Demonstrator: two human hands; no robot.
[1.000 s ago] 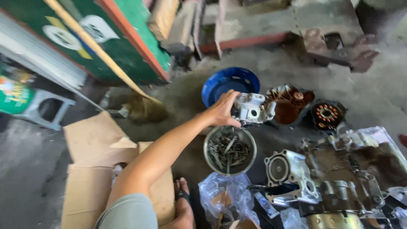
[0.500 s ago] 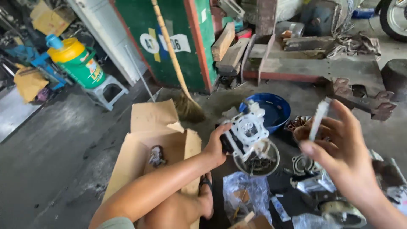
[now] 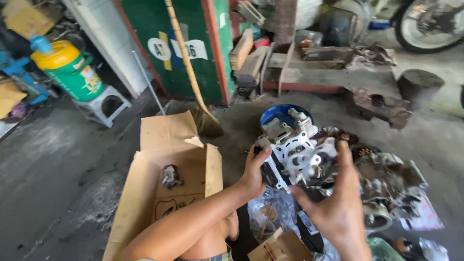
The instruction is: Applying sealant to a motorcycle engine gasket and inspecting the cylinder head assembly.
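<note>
1. From the head camera, a person is sitting low on a stained grey concrete floor [image 3: 63, 159] in a cluttered workshop, and both bare hands are holding up a pale grey cast-metal engine cylinder head [image 3: 295, 152] above the floor, in front of a round blue plastic basin [image 3: 278, 113].
2. The left hand [image 3: 253, 171] is gripping the part's left side, fingers curled around its edge; the right hand [image 3: 338, 205] is cupping it from below and from the right, fingers spread and pressing on the casting.
3. An open brown cardboard box [image 3: 164, 188] is lying just left of the left forearm, with a small dark metal part [image 3: 170, 176] resting inside it.
4. Crumpled clear plastic bags [image 3: 270, 215] are lying under the raised part, and a greasy engine casing [image 3: 386, 188] is sitting on the floor to the right.
5. Farther back, a straw broom with a long wooden handle [image 3: 191, 72] is leaning against a green painted door [image 3: 169, 48].
6. At the left, a green jug with a yellow top [image 3: 67, 70] is standing on a small grey plastic stool [image 3: 104, 106].
7. Wooden planks and scrap [image 3: 290, 67] are piling up behind, and a motorcycle wheel [image 3: 427, 24] is showing at the top right.
</note>
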